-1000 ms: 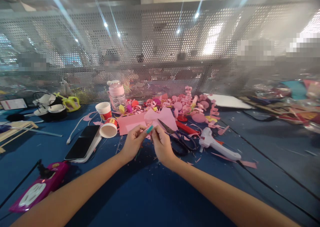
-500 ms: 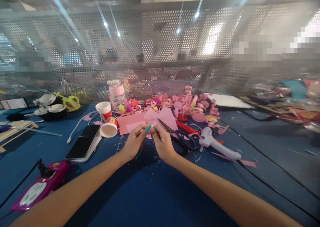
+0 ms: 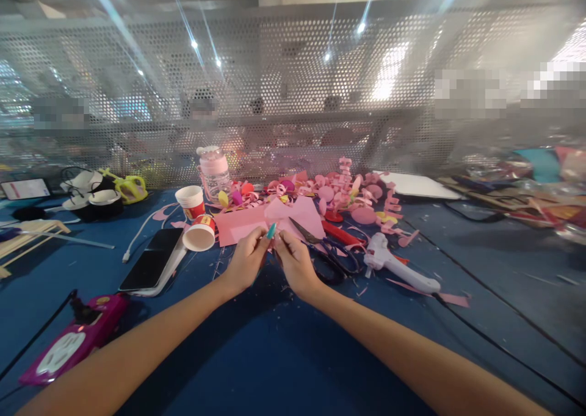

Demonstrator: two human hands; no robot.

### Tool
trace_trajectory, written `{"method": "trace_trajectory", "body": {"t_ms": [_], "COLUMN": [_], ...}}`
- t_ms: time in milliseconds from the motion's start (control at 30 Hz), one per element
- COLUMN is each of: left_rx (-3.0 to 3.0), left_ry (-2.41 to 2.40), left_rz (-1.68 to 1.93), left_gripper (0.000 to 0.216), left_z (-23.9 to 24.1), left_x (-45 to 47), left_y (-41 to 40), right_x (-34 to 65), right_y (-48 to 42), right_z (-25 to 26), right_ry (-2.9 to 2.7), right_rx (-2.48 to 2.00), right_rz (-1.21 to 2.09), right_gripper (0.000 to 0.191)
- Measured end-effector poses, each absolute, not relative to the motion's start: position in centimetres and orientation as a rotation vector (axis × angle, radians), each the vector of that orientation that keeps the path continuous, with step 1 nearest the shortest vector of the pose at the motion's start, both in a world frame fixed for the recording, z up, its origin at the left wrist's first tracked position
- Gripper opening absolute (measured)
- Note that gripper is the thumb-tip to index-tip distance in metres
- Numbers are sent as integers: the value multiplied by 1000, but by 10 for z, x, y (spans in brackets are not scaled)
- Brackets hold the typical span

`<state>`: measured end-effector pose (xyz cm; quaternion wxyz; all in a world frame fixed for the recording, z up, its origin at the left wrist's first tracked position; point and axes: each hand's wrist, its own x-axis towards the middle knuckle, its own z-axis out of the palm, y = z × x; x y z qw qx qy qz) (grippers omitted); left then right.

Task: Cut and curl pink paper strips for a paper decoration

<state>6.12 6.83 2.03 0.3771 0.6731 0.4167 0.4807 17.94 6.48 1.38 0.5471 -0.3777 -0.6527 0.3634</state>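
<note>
My left hand [image 3: 247, 258] and my right hand [image 3: 296, 262] meet above the table, thumbs and fingertips pinched closely together. A narrow, pointed teal tip [image 3: 271, 230] stands up at the left thumb; I cannot tell if it is a nail or a held piece. Whatever lies between the fingertips is too small and hidden to name. Just beyond the hands lie pink paper sheets [image 3: 238, 224]. Open scissors [image 3: 327, 251] with dark handles rest right of my right hand, their blades pointing toward the paper.
At right lies a white glue gun [image 3: 398, 268] with its cord. Pink paper curls and discs [image 3: 361, 215] heap at the back near a bottle [image 3: 214, 172]. At left are paper cups [image 3: 199, 235], a phone [image 3: 153, 260] and a purple power strip [image 3: 73, 343]. A perforated screen [image 3: 274, 86] stands behind.
Both hands stay pinched together, with small finger movements. The teal tip has turned more upright. Nothing else has visibly moved.
</note>
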Motion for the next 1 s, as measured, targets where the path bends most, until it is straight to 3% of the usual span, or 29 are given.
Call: {"method": "trace_trajectory", "body": {"t_ms": [133, 400, 1000], "left_rx": [1682, 1707, 1797], "left_ry": [1060, 1097, 1258], "left_rz": [1242, 1250, 1383], "left_gripper": [31, 28, 27], "left_z": [22, 23, 21], "left_x": [62, 62, 67], "left_y": [66, 63, 53], "right_x": [176, 179, 177], "right_y": [62, 60, 52], "right_z": [10, 13, 12], "right_ry": [-1471, -1618, -1744], "right_rx": [-900, -1046, -1186], "right_rz": [908, 633, 433], "right_gripper": [28, 28, 27]}}
